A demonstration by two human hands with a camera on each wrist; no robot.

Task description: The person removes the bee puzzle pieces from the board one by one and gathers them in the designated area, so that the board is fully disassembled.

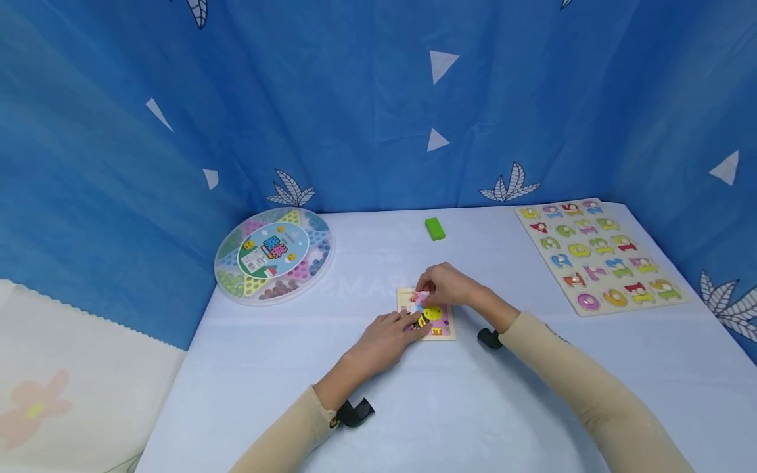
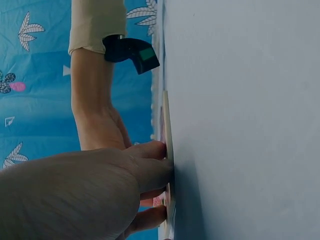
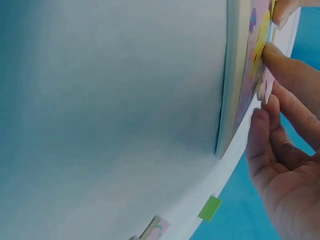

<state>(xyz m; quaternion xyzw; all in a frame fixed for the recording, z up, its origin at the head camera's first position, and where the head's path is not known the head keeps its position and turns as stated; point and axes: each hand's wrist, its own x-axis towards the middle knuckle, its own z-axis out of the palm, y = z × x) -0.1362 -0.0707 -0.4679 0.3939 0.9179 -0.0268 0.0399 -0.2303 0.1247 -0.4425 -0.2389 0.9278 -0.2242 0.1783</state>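
A small wooden puzzle (image 1: pixel 450 332) with a yellow bee on pink lies flat on the table, partly hidden by both hands. My left hand (image 1: pixel 381 340) reaches over its left side, with extended fingers resting on the picture. In the left wrist view that hand (image 2: pixel 115 185) sits low at the board's edge. At the puzzle's upper edge, my right hand (image 1: pixel 452 286) pinches a small puzzle piece. The right wrist view shows this thin pinkish piece (image 3: pixel 266 87) tilted against the picture, held by the fingertips of the right hand (image 3: pixel 287 165).
A green block (image 1: pixel 435 229) lies behind the puzzle. To the left sits a round, clear-lidded game box (image 1: pixel 319 263) with coloured beads. A wooden number board (image 1: pixel 562 282) lies at the right. Blue printed cloth (image 1: pixel 378 98) hangs behind the white table (image 1: pixel 414 407).
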